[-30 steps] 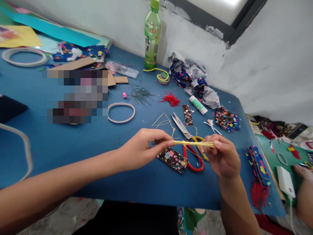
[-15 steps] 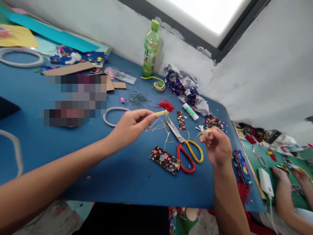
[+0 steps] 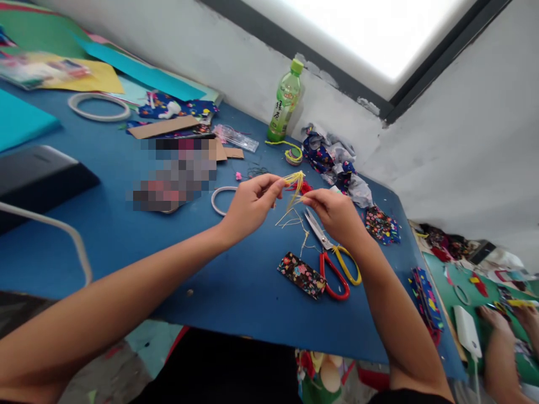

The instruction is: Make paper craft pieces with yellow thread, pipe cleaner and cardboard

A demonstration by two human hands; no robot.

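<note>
My left hand (image 3: 259, 202) pinches a bundle of yellow thread (image 3: 298, 178), whose looped end sticks out to the right and hangs down. Close beside it, my right hand (image 3: 334, 210) has its fingertips closed on thin yellow strands below that bundle. Under the hands lie scissors (image 3: 322, 233) with one red and one yellow handle, blades partly open. A floral fabric piece (image 3: 301, 275) touches the red handle. Loose yellow thread (image 3: 305, 238) trails on the table left of the blades. Red thread (image 3: 305, 188) shows partly behind my hands.
A green bottle (image 3: 286, 104) stands by the wall, near coiled yellow-green cord (image 3: 293, 155) and crumpled fabric (image 3: 332, 160). Tape rings (image 3: 99, 116), cardboard strips (image 3: 164, 128) and a dark box (image 3: 46, 174) are at left. Another person's hands (image 3: 497, 322) are at a green table on the right.
My right hand has moved left to the yellow thread bundle, over the glue stick and above the scissors. The bundle now hangs more spread out. The view has shifted left.
</note>
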